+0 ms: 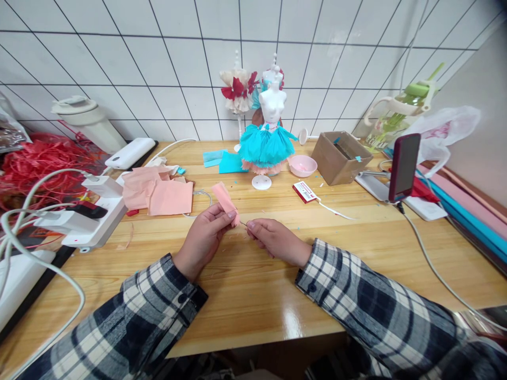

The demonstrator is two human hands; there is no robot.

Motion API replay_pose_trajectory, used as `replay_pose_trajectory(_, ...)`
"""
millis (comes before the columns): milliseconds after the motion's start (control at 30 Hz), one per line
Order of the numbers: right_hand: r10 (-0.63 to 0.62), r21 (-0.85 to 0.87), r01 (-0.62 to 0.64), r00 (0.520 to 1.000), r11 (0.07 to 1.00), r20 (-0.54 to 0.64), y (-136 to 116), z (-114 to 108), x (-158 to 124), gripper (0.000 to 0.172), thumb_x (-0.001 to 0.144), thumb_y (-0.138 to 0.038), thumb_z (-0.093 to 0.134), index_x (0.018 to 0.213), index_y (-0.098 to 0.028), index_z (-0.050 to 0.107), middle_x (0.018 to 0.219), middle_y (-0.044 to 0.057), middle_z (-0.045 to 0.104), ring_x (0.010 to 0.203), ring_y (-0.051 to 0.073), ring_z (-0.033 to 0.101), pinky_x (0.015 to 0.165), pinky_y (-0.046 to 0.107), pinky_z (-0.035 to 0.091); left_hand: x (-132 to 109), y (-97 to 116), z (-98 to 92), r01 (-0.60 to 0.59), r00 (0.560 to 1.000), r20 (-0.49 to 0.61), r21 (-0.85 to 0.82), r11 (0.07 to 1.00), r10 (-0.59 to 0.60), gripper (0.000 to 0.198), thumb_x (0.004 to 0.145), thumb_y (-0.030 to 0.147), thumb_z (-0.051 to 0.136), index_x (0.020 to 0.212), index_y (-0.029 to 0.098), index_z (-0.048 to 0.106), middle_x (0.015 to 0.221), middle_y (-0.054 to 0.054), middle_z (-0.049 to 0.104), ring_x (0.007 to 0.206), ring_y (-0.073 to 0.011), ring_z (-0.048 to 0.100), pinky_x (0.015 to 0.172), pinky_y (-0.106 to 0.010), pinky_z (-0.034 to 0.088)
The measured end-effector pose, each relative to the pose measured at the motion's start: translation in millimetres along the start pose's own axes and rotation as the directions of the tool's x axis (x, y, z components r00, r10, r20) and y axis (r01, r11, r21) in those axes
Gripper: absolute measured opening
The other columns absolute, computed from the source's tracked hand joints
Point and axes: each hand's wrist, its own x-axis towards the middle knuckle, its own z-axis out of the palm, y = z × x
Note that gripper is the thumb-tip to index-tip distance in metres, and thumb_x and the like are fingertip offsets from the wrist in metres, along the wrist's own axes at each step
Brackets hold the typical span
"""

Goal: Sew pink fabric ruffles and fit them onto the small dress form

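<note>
My left hand (206, 235) pinches a folded strip of pink crepe paper (224, 198) near its gathered lower end. Closed fingers of my right hand (273, 237) grip a thin, needle-like piece (243, 224); its tip meets the gathered paper, and the rest is hidden in the fingers. More pink paper sheets (171, 196) lie to the left of my hands. Beyond them stands a white dress-form figure (272, 103) in a turquoise ruffled skirt (266, 145) with a pink layer under it.
A pink bowl (303, 168), a cardboard box (336, 158) and a red-and-white card (304, 192) lie right of the figure. A phone on a stand (404, 166) is farther right. Left are a power strip (95, 221), cables and red shredded material (43, 171). Another dressed figure (237, 89) stands behind.
</note>
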Motion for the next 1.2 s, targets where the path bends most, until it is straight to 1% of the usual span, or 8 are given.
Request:
replay_pose_trajectory(200, -0.010, 0.025, 0.009, 1.000, 1.000, 0.011, 0.5, 0.4, 0.4, 0.037, 0.095, -0.048, 0.038, 0.073, -0.020, 0.045, 0.057, -0.007, 0.037, 0.048, 0.008, 0.034, 0.047, 0.021, 0.031, 0.5, -0.5, -0.7, -0.005, 1.000, 0.005, 0.007, 1.000, 0.005, 0.017, 0.071, 0.027, 0.077, 0.075, 0.016, 0.066, 0.068, 0.001, 0.060, 0.064, -0.0109, 0.051, 0.064, -0.022, 0.041)
replay_pose_trajectory(367, 0.029, 0.053, -0.030, 1.000, 0.998, 0.004, 1.1, 0.0, 0.0, 0.037, 0.096, -0.049, 0.037, 0.076, -0.020, 0.046, 0.058, -0.007, 0.037, 0.048, 0.008, 0.035, 0.044, 0.020, 0.030, 1.1, -1.6, -1.9, -0.001, 1.000, 0.015, 0.004, 1.000, 0.001, 0.016, 0.072, 0.027, 0.076, 0.075, 0.015, 0.065, 0.068, 0.001, 0.060, 0.065, -0.0102, 0.051, 0.064, -0.021, 0.042)
replay_pose_trajectory(567, -0.023, 0.028, 0.023, 1.000, 0.999, 0.006, 2.9, 0.3, 0.8, 0.037, 0.096, -0.048, 0.037, 0.075, -0.019, 0.045, 0.057, -0.007, 0.037, 0.048, 0.008, 0.034, 0.047, 0.020, 0.031, 1.2, -1.3, -1.1, -0.003, 1.000, 0.019, 0.005, 1.000, 0.003, 0.017, 0.072, 0.027, 0.076, 0.076, 0.015, 0.065, 0.068, 0.001, 0.060, 0.065, -0.0103, 0.051, 0.064, -0.021, 0.042)
replay_pose_trajectory(900, -0.048, 0.028, 0.047, 0.997, 0.999, 0.056, 0.5, -0.4, 0.5, 0.037, 0.096, -0.045, 0.038, 0.070, -0.020, 0.039, 0.058, -0.007, 0.036, 0.047, 0.007, 0.032, 0.047, 0.020, 0.028, 0.8, -1.1, -1.2, -0.014, 0.999, 0.032, 0.009, 1.000, 0.014, 0.016, 0.072, 0.026, 0.076, 0.075, 0.015, 0.065, 0.068, 0.001, 0.059, 0.065, -0.0100, 0.050, 0.064, -0.021, 0.041)
replay_pose_trajectory(1000, -0.047, 0.032, 0.045, 0.997, 0.998, 0.065, 0.3, -0.9, 0.3, 0.037, 0.096, -0.045, 0.039, 0.069, -0.020, 0.039, 0.057, -0.007, 0.035, 0.047, 0.007, 0.031, 0.047, 0.020, 0.028, 1.2, -1.1, -2.1, -0.007, 1.000, 0.007, 0.004, 1.000, 0.007, 0.015, 0.072, 0.026, 0.076, 0.075, 0.015, 0.066, 0.068, 0.001, 0.059, 0.064, -0.0101, 0.050, 0.063, -0.021, 0.041)
replay_pose_trajectory(1100, -0.036, 0.040, 0.034, 0.998, 0.999, 0.054, 0.2, -1.1, 0.2, 0.036, 0.096, -0.045, 0.039, 0.070, -0.020, 0.041, 0.056, -0.008, 0.035, 0.047, 0.007, 0.031, 0.046, 0.020, 0.028, 1.5, -1.2, -3.5, -0.003, 1.000, -0.016, -0.012, 1.000, 0.003, 0.014, 0.072, 0.025, 0.076, 0.076, 0.015, 0.066, 0.069, 0.001, 0.059, 0.065, -0.0104, 0.051, 0.063, -0.021, 0.042)
replay_pose_trajectory(1200, -0.009, 0.032, 0.009, 1.000, 0.999, 0.020, -0.6, -1.1, 0.2, 0.035, 0.095, -0.045, 0.039, 0.072, -0.019, 0.043, 0.055, -0.008, 0.034, 0.047, 0.007, 0.031, 0.046, 0.020, 0.029, 1.6, -1.4, -4.4, -0.011, 1.000, -0.014, -0.024, 1.000, 0.010, 0.013, 0.073, 0.024, 0.075, 0.076, 0.015, 0.066, 0.070, 0.001, 0.060, 0.066, -0.0102, 0.051, 0.064, -0.021, 0.043)
